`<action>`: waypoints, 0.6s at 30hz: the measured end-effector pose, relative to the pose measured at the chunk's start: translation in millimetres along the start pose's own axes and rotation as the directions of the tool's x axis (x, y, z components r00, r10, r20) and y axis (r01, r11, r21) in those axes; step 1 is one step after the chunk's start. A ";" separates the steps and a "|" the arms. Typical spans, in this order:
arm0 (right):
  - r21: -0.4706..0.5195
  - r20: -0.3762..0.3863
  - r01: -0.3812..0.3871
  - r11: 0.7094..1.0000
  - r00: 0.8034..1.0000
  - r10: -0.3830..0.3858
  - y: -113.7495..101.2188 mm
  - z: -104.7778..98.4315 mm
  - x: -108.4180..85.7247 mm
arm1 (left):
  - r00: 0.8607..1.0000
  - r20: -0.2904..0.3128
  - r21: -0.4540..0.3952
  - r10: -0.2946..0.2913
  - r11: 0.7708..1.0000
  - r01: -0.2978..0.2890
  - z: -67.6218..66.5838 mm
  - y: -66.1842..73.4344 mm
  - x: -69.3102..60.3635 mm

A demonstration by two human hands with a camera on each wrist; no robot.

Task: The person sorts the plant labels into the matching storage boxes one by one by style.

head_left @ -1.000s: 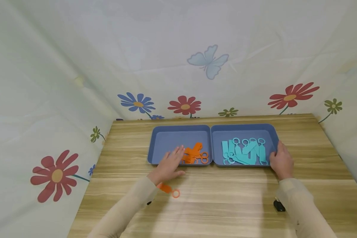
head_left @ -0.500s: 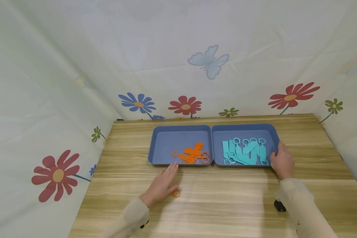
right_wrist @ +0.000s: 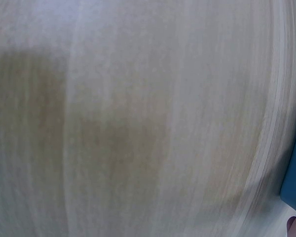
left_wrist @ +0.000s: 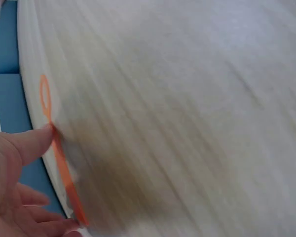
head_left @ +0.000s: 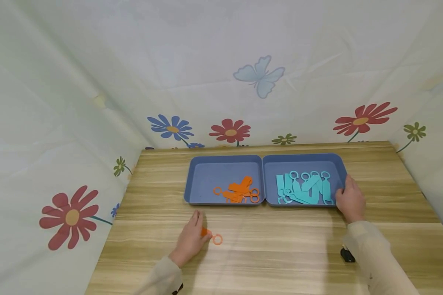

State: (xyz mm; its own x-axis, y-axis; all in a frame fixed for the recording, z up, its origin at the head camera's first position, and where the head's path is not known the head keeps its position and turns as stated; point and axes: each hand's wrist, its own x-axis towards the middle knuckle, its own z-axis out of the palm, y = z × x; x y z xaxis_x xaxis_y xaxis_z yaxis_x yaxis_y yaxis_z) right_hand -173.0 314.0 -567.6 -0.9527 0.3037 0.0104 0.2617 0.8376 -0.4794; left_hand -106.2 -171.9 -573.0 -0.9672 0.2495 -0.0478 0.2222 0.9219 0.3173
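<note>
An orange tag with a ring end (head_left: 217, 239) lies on the table in front of the left tray (head_left: 206, 172). My left hand (head_left: 189, 239) is over its other end with fingers extended. In the left wrist view, the thumb (left_wrist: 37, 143) touches the tag's neck (left_wrist: 61, 158) and the fingertips are near its far end. Several similar orange tags (head_left: 240, 190) lie in the left tray. My right hand (head_left: 351, 200) grips the near right corner of the right tray (head_left: 299, 162), thumb over the rim. That tray holds several turquoise ring tags (head_left: 304, 188).
The two blue trays stand side by side on the wood-grain table (head_left: 266, 254). Behind them hangs a pale wall sheet (head_left: 192, 82) printed with flowers and a butterfly. A small black object (head_left: 347, 255) shows beside the right sleeve.
My left hand has drawn back from the left tray toward the loose orange tag, its thumb now at the tag. The right hand has stayed on the right tray.
</note>
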 end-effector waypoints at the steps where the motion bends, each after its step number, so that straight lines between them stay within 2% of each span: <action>1: 0.000 0.002 -0.002 1.000 1.000 0.002 -0.1 -0.1 0.0 | 1.000 -0.003 -0.002 -0.004 1.000 0.004 -1.4 0.2 -0.4; 6: -0.004 0.014 -0.015 1.000 1.000 0.015 -1.4 -1.1 -0.2 | 0.997 -0.017 0.040 -0.075 0.996 0.076 -10.4 3.3 -1.0; 10: -0.004 0.015 -0.018 1.000 1.000 0.018 -2.0 -1.7 -0.2 | 0.989 -0.029 0.085 -0.142 0.986 0.144 -13.8 4.3 0.2; 14: -0.005 0.023 -0.019 1.000 1.000 0.019 -2.8 -2.7 -0.8 | 0.985 -0.030 0.084 -0.171 0.981 0.173 -15.6 4.2 1.7; 18: -0.008 0.026 -0.019 1.000 0.999 0.020 -3.6 -3.6 -1.6 | 0.985 -0.026 0.062 -0.172 0.983 0.173 -17.3 3.3 2.5</action>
State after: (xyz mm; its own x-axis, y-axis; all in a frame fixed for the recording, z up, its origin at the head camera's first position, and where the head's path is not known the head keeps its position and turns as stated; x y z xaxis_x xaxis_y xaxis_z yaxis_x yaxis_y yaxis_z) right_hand -171.9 312.1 -562.7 -0.9511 0.3082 -0.0217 0.2814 0.8351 -0.4727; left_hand -110.1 -173.4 -555.8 -0.9938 0.0794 -0.0773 0.0582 0.9677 0.2452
